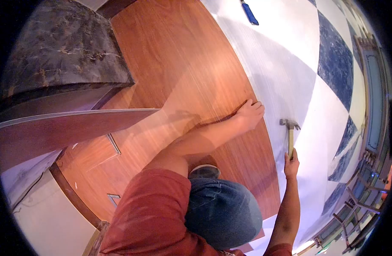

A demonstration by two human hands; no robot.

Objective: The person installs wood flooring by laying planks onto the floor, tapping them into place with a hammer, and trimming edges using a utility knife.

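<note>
My left hand rests at the outer edge of the reddish-brown wood flooring, its fingers slightly bent and a little apart. Beside this hand and its forearm, a dark line runs across the boards. My right hand is closed around the handle of a claw hammer. The hammer's metal head points away from me, over the pale floor just beyond the wood's edge. My bent knee in jeans is between my arms, above the boards.
A blue-handled tool lies on the pale floor at the top. Dark marbled stone and a reddish panel stand at the left. Blue-and-white checkered tiles extend rightward to chairs at the lower right.
</note>
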